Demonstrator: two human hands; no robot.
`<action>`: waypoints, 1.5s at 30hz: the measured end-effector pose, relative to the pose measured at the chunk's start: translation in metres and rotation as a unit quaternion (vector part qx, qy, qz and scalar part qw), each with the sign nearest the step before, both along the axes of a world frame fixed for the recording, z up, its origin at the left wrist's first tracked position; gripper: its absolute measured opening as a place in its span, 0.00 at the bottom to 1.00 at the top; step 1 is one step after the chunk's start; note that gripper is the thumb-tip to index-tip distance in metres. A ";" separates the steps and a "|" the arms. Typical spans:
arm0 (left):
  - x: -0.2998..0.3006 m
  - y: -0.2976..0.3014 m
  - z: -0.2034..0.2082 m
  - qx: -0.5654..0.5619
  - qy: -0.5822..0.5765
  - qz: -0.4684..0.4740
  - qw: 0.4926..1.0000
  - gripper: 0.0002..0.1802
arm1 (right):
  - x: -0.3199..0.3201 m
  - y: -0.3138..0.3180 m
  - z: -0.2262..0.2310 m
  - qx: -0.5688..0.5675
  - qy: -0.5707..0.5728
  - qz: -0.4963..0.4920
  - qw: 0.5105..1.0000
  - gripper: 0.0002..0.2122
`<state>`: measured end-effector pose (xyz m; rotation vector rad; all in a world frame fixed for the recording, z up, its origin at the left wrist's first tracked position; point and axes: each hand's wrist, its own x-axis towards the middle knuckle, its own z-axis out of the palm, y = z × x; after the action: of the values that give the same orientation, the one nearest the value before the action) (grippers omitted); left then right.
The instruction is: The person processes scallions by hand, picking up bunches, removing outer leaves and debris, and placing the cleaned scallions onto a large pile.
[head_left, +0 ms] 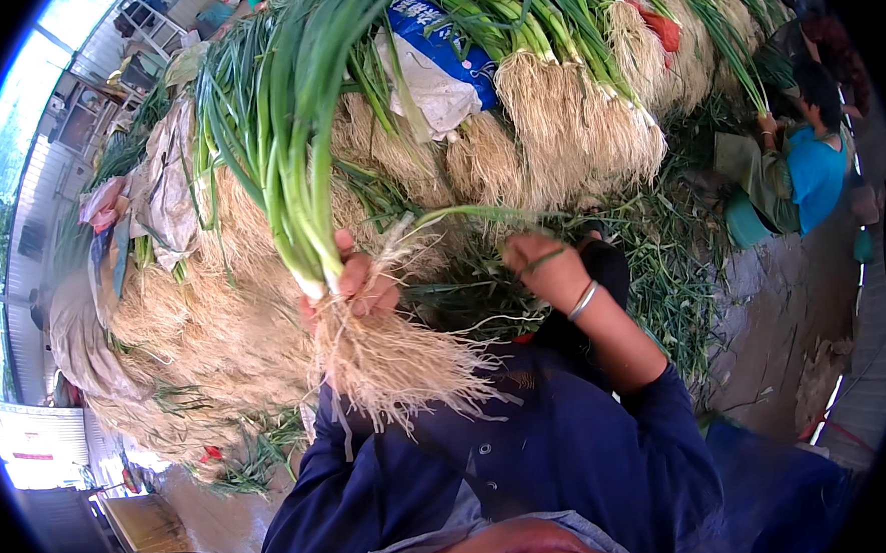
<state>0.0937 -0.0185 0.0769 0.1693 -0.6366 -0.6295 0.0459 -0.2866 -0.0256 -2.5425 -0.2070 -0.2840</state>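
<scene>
My left hand (368,285) is closed around a bunch of green onions (309,208) just above the roots. Their long green leaves rise to the upper edge, and a bushy tangle of pale roots (408,363) hangs below the hand. Right of the bunch, my right hand (548,271) has its fingers curled in, with a metal bracelet (584,300) at the wrist. A narrow green leaf (542,259) lies across those fingers, pinched in them. Another thin leaf (470,213) stretches from the bunch toward the right hand, its end blurred.
A big heap of green onions, roots outward (575,119), fills the space ahead and left. Blue-and-white sacking (441,51) lies on it. Stripped leaves (663,265) litter the floor at right. A person in a blue top (816,177) sits at far right, handling green onions.
</scene>
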 end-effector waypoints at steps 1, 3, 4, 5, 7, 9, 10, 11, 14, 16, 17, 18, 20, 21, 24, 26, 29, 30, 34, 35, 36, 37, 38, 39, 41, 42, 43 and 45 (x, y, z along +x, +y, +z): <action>0.003 0.003 -0.003 -0.034 -0.018 0.003 0.999 0.39 | 0.017 -0.012 0.021 -0.011 -0.175 -0.033 0.984 0.09; -0.001 0.004 0.002 -0.001 -0.009 0.019 1.000 0.42 | 0.070 -0.034 0.086 -0.028 -0.341 -0.090 0.935 0.12; -0.001 0.001 -0.007 0.012 -0.005 0.006 1.000 0.43 | 0.102 -0.049 0.103 -0.066 -0.391 -0.117 0.911 0.11; -0.004 -0.007 -0.014 0.022 -0.002 -0.011 1.000 0.45 | 0.127 -0.064 0.119 -0.106 -0.440 -0.146 0.880 0.11; -0.030 -0.030 -0.002 0.126 0.111 0.122 0.978 0.45 | 0.157 -0.080 0.124 -0.212 -0.362 -0.239 0.876 0.12; -0.021 -0.030 -0.018 0.205 0.078 0.069 0.973 0.41 | 0.161 -0.084 0.133 -0.173 -0.255 -0.224 0.925 0.14; -0.022 -0.027 -0.024 0.221 0.130 0.061 0.965 0.38 | 0.163 -0.082 0.139 -0.151 -0.201 -0.212 0.944 0.14; -0.022 -0.025 -0.029 0.228 0.119 0.067 0.964 0.38 | 0.151 -0.077 0.137 -0.139 -0.263 -0.187 0.936 0.13; -0.021 -0.016 -0.033 0.220 0.129 0.083 0.963 0.36 | 0.073 -0.019 0.132 0.021 -0.303 -0.043 0.952 0.09; -0.020 -0.023 -0.031 0.248 0.130 0.067 0.958 0.36 | 0.020 0.016 0.100 0.181 -0.243 -0.011 0.953 0.09; -0.017 -0.025 -0.033 0.265 0.133 0.057 0.953 0.36 | 0.009 0.025 0.074 0.249 -0.183 0.014 0.951 0.11; -0.008 -0.021 -0.058 0.311 0.076 0.123 0.939 0.36 | 0.008 0.031 0.043 0.328 -0.039 -0.010 0.944 0.12; -0.006 -0.024 -0.076 0.313 0.082 0.065 0.944 0.35 | 0.016 0.041 0.006 0.429 0.068 -0.028 0.900 0.15; -0.006 -0.028 -0.080 0.309 0.084 0.049 0.946 0.34 | 0.032 0.041 0.005 0.454 0.028 -0.022 0.890 0.17; -0.004 -0.030 -0.076 0.307 0.042 0.077 0.948 0.33 | 0.066 0.026 0.059 0.510 0.037 -0.033 0.859 0.17; -0.003 -0.032 -0.074 0.297 0.019 0.080 0.951 0.33 | 0.069 0.023 0.070 0.533 0.060 -0.018 0.844 0.13; -0.010 -0.044 -0.054 0.352 0.063 0.091 0.930 0.34 | 0.052 0.041 0.054 0.359 0.044 -0.041 0.931 0.10; -0.009 -0.046 -0.057 0.373 0.044 0.122 0.919 0.35 | 0.047 0.048 0.048 0.340 0.032 -0.028 0.939 0.10; -0.015 -0.047 -0.052 0.347 0.076 0.059 0.933 0.36 | 0.060 0.043 0.058 0.455 -0.018 -0.017 0.890 0.13; -0.016 -0.046 -0.053 0.344 0.077 0.046 0.935 0.36 | 0.067 0.039 0.057 0.490 -0.020 -0.005 0.871 0.13; -0.014 -0.045 -0.054 0.337 0.075 0.038 0.938 0.36 | 0.064 0.036 0.063 0.411 -0.017 -0.025 0.911 0.11; -0.013 -0.043 -0.054 0.329 0.073 0.030 0.941 0.36 | 0.059 0.034 0.067 0.329 -0.014 -0.044 0.943 0.09; -0.014 -0.041 -0.058 0.325 0.079 0.040 0.941 0.37 | 0.052 0.032 0.063 0.295 -0.055 -0.008 0.954 0.08; -0.014 -0.041 -0.061 0.323 0.078 0.048 0.942 0.36 | 0.039 0.030 0.056 0.258 -0.094 0.025 0.961 0.07; -0.015 -0.039 -0.068 0.318 0.077 0.072 0.942 0.36 | 0.013 0.037 0.045 0.273 -0.173 0.127 0.938 0.06; -0.014 -0.039 -0.068 0.315 0.073 0.047 0.945 0.36 | -0.004 0.042 0.029 0.338 -0.133 0.102 0.926 0.06; -0.013 -0.039 -0.065 0.311 0.072 0.021 0.947 0.36 | -0.022 0.039 0.010 0.376 -0.007 0.036 0.926 0.04; -0.014 -0.034 -0.069 0.298 0.078 0.008 0.951 0.36 | -0.032 0.025 -0.030 0.316 0.059 -0.003 0.947 0.09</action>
<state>0.0797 -0.0524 0.0078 0.6807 -0.2750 -0.7994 0.0134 -0.2611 -0.0557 -1.9138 -0.0459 -0.1630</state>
